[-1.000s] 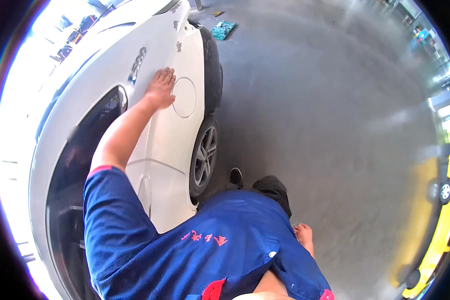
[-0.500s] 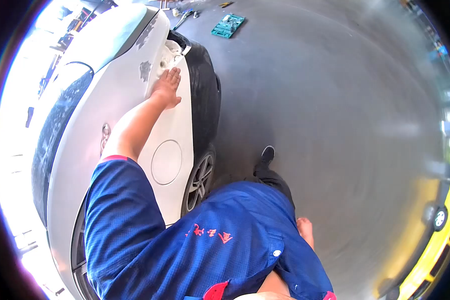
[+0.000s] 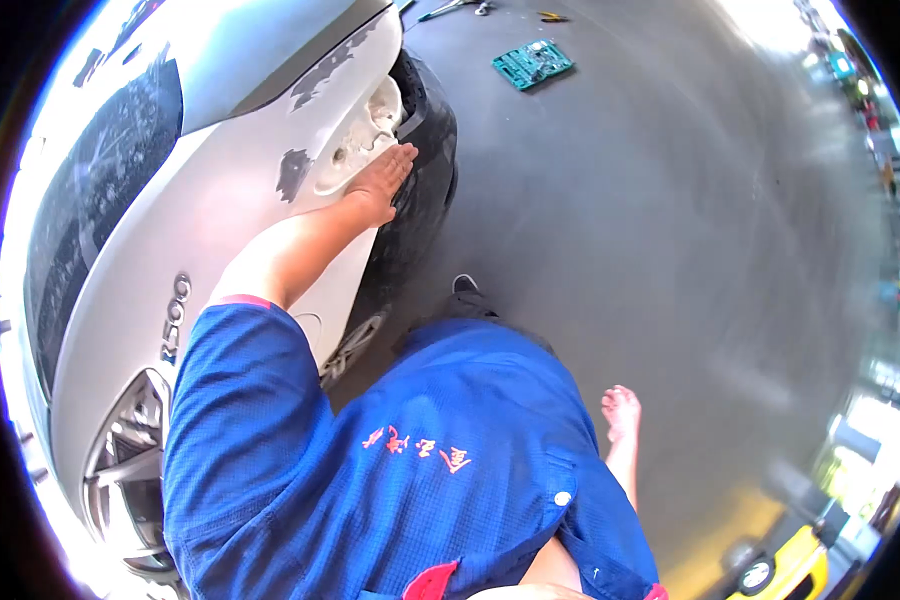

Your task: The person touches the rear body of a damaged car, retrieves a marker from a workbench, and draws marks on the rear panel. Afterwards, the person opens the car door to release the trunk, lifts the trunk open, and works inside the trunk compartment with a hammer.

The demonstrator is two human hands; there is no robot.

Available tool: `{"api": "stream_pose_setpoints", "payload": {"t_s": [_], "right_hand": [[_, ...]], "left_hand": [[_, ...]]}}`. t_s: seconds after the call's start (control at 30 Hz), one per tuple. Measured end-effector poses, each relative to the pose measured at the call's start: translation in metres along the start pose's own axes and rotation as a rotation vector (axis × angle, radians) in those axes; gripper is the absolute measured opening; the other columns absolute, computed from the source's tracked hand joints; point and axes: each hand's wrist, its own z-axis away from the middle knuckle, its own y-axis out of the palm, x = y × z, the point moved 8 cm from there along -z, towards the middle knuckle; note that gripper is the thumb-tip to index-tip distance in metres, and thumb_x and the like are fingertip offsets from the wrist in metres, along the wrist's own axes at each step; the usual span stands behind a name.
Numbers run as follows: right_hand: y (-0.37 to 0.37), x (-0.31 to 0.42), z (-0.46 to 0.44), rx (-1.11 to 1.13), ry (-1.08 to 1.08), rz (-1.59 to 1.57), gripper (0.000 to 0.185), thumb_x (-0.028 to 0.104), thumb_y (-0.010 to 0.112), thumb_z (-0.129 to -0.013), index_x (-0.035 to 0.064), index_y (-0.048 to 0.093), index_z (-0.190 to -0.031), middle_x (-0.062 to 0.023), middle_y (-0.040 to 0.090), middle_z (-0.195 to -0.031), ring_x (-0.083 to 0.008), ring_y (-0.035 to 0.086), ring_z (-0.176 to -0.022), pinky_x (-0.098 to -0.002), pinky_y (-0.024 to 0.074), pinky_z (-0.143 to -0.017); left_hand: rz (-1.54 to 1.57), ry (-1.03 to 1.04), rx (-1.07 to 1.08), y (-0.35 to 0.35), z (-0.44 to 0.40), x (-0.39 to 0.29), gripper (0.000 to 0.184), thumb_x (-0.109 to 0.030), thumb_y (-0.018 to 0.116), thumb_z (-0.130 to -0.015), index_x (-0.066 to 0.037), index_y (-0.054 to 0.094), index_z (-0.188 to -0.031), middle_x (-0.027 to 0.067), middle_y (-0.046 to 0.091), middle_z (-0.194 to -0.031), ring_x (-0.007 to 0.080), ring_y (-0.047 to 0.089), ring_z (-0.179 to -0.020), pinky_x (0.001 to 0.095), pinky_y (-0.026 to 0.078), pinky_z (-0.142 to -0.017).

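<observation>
My left hand [image 3: 382,185] lies flat with fingers stretched out on the side of a white car [image 3: 240,185]. It rests at the lower edge of an uncovered lamp recess [image 3: 338,168], palm down on the panel. Grey bare patches [image 3: 292,172] mark the paint beside the recess. A dark bumper section [image 3: 430,150] lies just past my fingertips. My right hand [image 3: 621,408] hangs low beside my body, fingers loosely bent and apart from the car, with nothing seen in it.
A green tool case [image 3: 533,65] lies open on the grey floor [image 3: 670,250] ahead. Near it are a metal tool [image 3: 448,8] and a small yellow-handled tool [image 3: 553,17]. A yellow vehicle [image 3: 805,570] stands at the lower right. My shoe [image 3: 465,284] shows below.
The car and tool case have shifted in view as my head and body moved. My left hand stays flat near the recess, now nearer the bumper edge. My right hand has come further into view.
</observation>
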Motion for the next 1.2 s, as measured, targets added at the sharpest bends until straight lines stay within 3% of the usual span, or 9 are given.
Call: {"api": "stream_pose_setpoints", "payload": {"t_s": [0.27, 0.43, 0.67, 0.8, 0.9, 1.03, 1.1, 1.13, 1.2], "right_hand": [[0.058, 0.078, -0.095, 0.357, 0.085, 0.641, 0.017, 0.012, 0.057, -0.089, 0.0098, 0.060, -0.106, -0.0022, 0.065, -0.081, -0.0119, 0.061, -0.065, -0.0258, 0.0469, -0.053], [0.065, 0.203, -0.233, 0.407, 0.105, 0.804, 0.017, 0.013, 0.057, -0.088, 0.0094, 0.060, -0.105, -0.0026, 0.065, -0.080, -0.0120, 0.060, -0.063, -0.0260, 0.0465, -0.052], [0.206, 0.502, -0.309, 0.475, -0.371, 0.783, 0.023, 0.015, 0.053, -0.094, 0.0053, 0.057, -0.115, -0.0057, 0.067, -0.090, -0.0094, 0.062, -0.070, -0.0225, 0.0487, -0.058], [0.279, 0.573, -0.303, 0.585, -0.453, 0.812, 0.019, 0.011, 0.052, -0.095, 0.0023, 0.058, -0.111, -0.0053, 0.065, -0.089, -0.0102, 0.060, -0.070, -0.0239, 0.0480, -0.061], [0.318, 0.583, -0.318, 0.688, -0.342, 0.941, 0.021, 0.011, 0.060, -0.089, 0.0032, 0.059, -0.109, -0.0059, 0.065, -0.087, -0.0125, 0.061, -0.067, -0.0252, 0.0480, -0.058], [0.372, 0.586, -0.334, 0.739, -0.343, 1.387, 0.020, 0.010, 0.059, -0.090, 0.0025, 0.059, -0.109, -0.0071, 0.065, -0.084, -0.0118, 0.061, -0.065, -0.0212, 0.0460, -0.049], [0.395, 0.602, -0.316, 0.744, -0.268, 1.304, 0.023, 0.011, 0.058, -0.092, 0.0018, 0.059, -0.113, -0.0085, 0.066, -0.088, -0.0123, 0.061, -0.066, -0.0217, 0.0458, -0.050], [0.407, 0.617, -0.267, 0.710, -0.405, 1.341, 0.028, 0.012, 0.059, -0.091, 0.0009, 0.058, -0.117, -0.0109, 0.067, -0.092, -0.0138, 0.063, -0.068, -0.0231, 0.0481, -0.053], [0.432, 0.622, -0.384, 0.868, -0.442, 1.432, 0.026, 0.013, 0.060, -0.091, 0.0002, 0.060, -0.114, -0.0119, 0.068, -0.095, -0.0142, 0.064, -0.073, -0.0246, 0.0505, -0.060]], "left_hand": [[-0.027, -0.061, -0.013, 0.025, 0.041, -0.012, 0.082, -0.052, 0.036, -0.093, -0.001, 0.008, -0.151, 0.0122, -0.001, -0.160, 0.0257, -0.008, -0.147, 0.0418, -0.007, -0.119], [0.487, -0.336, -0.237, 0.038, 0.084, -0.022, 0.089, -0.026, 0.049, -0.074, -0.001, 0.011, -0.151, 0.0055, 0.007, -0.160, 0.0173, 0.003, -0.148, 0.0362, -0.004, -0.122], [0.666, -0.734, 0.317, -0.001, 0.127, -0.043, 0.076, -0.032, 0.045, -0.090, -0.006, 0.011, -0.152, 0.0021, 0.005, -0.161, 0.0162, -0.001, -0.148, 0.0384, 0.000, -0.120], [0.904, -1.367, 0.126, -0.020, 0.141, -0.048, 0.073, -0.028, 0.055, -0.089, -0.001, 0.021, -0.148, 0.0145, 0.018, -0.156, 0.0276, 0.013, -0.146, 0.0432, 0.016, -0.118], [1.070, -2.257, -0.467, 0.000, 0.180, -0.058, 0.066, -0.028, 0.045, -0.095, 0.008, 0.020, -0.145, 0.0290, 0.013, -0.153, 0.0357, 0.014, -0.144, 0.0387, 0.016, -0.117], [0.922, -2.421, -0.670, 0.076, 0.165, -0.040, 0.064, -0.026, 0.043, -0.096, 0.010, 0.021, -0.144, 0.0295, 0.013, -0.153, 0.0407, 0.014, -0.143, 0.0423, 0.015, -0.118], [0.522, -2.822, -0.905, 0.085, 0.161, -0.028, 0.056, -0.024, 0.043, -0.095, 0.011, 0.033, -0.138, 0.0312, 0.018, -0.151, 0.0465, 0.013, -0.142, 0.0473, 0.013, -0.118], [0.516, -2.850, -0.890, 0.088, 0.157, -0.026, 0.056, -0.024, 0.043, -0.095, 0.011, 0.033, -0.138, 0.0312, 0.018, -0.151, 0.0465, 0.013, -0.142, 0.0473, 0.013, -0.118], [0.328, -2.786, -0.438, 0.087, 0.151, -0.023, 0.046, -0.022, 0.048, -0.091, 0.011, 0.049, -0.124, 0.0325, 0.025, -0.148, 0.0489, 0.014, -0.141, 0.0512, 0.011, -0.117]]}}
